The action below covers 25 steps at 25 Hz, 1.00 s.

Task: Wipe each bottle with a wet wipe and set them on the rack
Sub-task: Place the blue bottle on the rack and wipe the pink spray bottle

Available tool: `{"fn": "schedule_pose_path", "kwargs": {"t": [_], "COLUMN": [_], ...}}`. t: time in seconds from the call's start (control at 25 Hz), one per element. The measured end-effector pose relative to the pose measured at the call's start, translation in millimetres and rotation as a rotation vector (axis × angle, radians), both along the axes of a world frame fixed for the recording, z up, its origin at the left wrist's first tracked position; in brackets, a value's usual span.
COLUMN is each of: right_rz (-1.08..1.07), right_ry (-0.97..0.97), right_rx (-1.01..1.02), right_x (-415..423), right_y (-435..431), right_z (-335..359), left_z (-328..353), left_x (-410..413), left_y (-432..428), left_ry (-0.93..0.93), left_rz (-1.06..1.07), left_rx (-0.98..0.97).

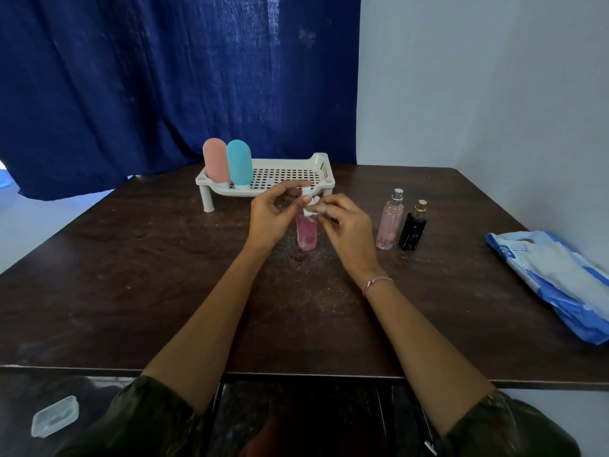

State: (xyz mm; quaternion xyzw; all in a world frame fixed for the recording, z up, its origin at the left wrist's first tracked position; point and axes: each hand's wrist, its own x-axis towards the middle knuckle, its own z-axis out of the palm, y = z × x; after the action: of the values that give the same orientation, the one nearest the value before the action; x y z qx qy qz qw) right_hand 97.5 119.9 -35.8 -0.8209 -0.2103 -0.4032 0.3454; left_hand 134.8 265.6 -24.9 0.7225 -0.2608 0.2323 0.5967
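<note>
The left hand (pixel 275 214) and right hand (pixel 344 225) both pinch the wet wipe (pixel 310 206) over the top of the rosy bottle (pixel 307 235), standing on the bench (pixel 164 275) beneath them, likely for steadiness; beyond the hands, the rack (pixel 324 169) keeps room beside the teal bottle (pixel 239 163).

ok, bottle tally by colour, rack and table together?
Pink bottles: 3
Teal bottle: 1
Black bottle: 1
Total: 5
</note>
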Motion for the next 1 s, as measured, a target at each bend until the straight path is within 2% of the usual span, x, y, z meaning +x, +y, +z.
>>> {"fn": "schedule_pose_path", "kwargs": {"t": [0.28,0.64,1.0], "right_rz": [-0.007,0.029,0.021], "right_ry": [0.025,0.042,-0.049], "right_rx": [-0.077,0.038,-0.032], "right_x": [0.0,5.3,-1.5], "right_y": [3.3,6.2,10.8], "right_z": [-2.2,-2.4,-2.1], "left_z": [-4.8,-4.7,-6.3], "left_x": [3.4,8.4,9.7], "left_y": [-1.4,1.7,1.8], "left_ry": [0.058,0.016,0.004], "left_rz": [0.031,0.023,0.034], "left_rx": [-0.025,-0.024,-0.028]}}
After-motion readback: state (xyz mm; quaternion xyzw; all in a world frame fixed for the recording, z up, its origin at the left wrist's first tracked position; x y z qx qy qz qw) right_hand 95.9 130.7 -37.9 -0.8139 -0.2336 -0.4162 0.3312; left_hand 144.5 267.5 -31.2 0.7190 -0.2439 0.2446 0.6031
